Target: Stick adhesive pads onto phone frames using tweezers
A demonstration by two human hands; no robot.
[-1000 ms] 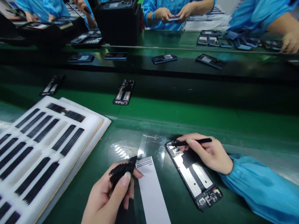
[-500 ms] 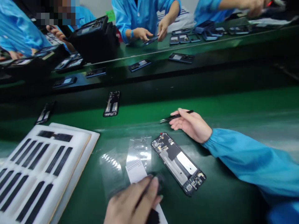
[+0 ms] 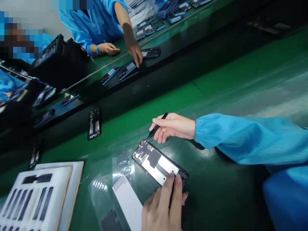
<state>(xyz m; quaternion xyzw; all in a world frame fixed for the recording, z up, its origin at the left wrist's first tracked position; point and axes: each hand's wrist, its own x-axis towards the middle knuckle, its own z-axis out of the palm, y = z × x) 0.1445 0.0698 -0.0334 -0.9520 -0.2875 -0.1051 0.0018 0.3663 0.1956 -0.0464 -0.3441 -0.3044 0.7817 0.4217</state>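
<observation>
An opened phone [image 3: 166, 165] with bare inner parts lies slantwise on the green bench. My left hand [image 3: 163, 203] is closed at its lower end, index and middle fingertips on the phone, thumb tip showing beside them. A dark strip shows between those fingers; I cannot make out what it is. My right hand [image 3: 172, 128] pinches black tweezers [image 3: 154, 131], whose tips reach the phone's upper end by a small red spot. Left of the phone are a white card with small dots [image 3: 130, 202], clear film [image 3: 124, 163] and a dark grey sheet [image 3: 112, 221].
White foam trays [image 3: 64, 189] with black strips lie at the left. Another opened phone [image 3: 94, 124] sits farther back. Behind a dark ledge, a co-worker's hand [image 3: 134, 53] touches one of several blue-framed phones [image 3: 126, 71]. Black stacked boxes [image 3: 60, 64] stand at the upper left.
My left hand has moved from over the white card to the phone's lower end. The tweezers have come down to its upper end. The view has turned, and the co-worker's hand has reached forward.
</observation>
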